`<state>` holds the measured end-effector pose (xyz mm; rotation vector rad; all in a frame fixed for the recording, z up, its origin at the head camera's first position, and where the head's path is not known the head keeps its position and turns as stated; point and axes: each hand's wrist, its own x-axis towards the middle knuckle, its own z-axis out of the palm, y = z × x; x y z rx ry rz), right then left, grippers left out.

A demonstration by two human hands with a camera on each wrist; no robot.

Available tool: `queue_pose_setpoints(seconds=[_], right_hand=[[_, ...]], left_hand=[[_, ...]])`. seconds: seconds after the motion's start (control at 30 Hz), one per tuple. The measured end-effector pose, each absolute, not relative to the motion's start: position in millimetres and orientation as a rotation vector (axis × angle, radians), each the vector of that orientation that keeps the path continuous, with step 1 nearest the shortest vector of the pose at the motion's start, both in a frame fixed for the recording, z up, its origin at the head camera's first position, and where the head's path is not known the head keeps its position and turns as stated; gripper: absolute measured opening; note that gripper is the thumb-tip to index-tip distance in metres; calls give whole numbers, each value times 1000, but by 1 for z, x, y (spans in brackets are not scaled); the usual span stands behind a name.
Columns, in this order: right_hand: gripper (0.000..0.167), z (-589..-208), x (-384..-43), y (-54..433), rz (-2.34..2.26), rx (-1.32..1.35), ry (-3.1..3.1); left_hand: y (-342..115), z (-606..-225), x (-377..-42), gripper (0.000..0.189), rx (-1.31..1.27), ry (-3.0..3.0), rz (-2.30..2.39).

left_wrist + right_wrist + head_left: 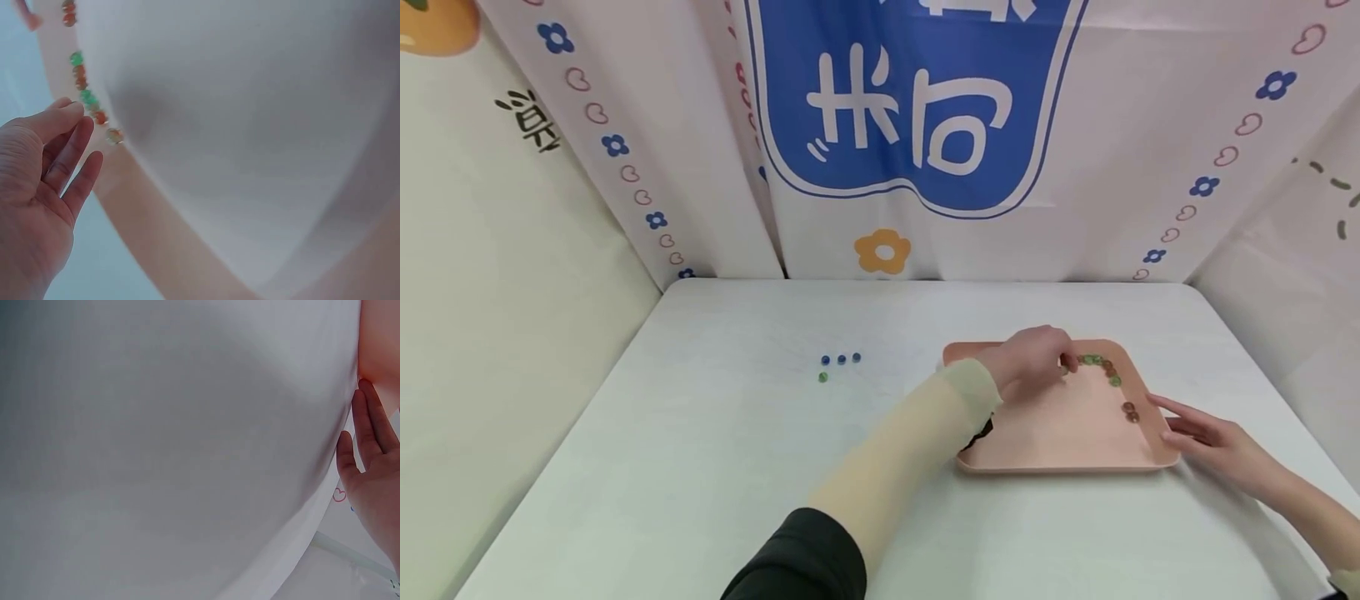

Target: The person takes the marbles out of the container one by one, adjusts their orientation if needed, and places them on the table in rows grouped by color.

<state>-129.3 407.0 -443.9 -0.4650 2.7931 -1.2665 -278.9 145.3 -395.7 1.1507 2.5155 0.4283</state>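
Over the far part of a pink tray (1045,454) is my left hand (1036,354), its fingertips at the end of a row of small round beads. In the left wrist view, the thumb and fingers of the left hand (53,156) come close together beside green beads (89,98) and a pale bead (114,135); whether a bead is between them is hidden. Brown beads (1131,412) lie along the tray's right side. My right hand (1221,446) has its fingers extended against the tray's right rim, also visible as the right hand (378,465) in the right wrist view.
Three blue beads (841,360) lie in a line on the white table (715,450), left of the tray. A green bead (823,377) sits just in front of them. A printed cloth (910,150) hangs behind the table's far edge.
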Motion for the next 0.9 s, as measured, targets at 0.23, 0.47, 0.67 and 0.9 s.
queue_pose_setpoints(seconds=[0.23,0.47,0.67,0.9], right_hand=[[55,-446,-128,407,-1278,-467,2786],[55,-446,-128,407,-1283,-473,2784],[55,-446,-127,408,-1301,-461,2770],[55,-447,-127,407,-1329,-475,2747]], left_hand=[[139,-377,-276,23,1314,2476,432],[122,-359,-268,21,1409,2427,458],[102,-353,-262,21,1496,2391,490],[69,-352,-257,20,1544,2344,575]])
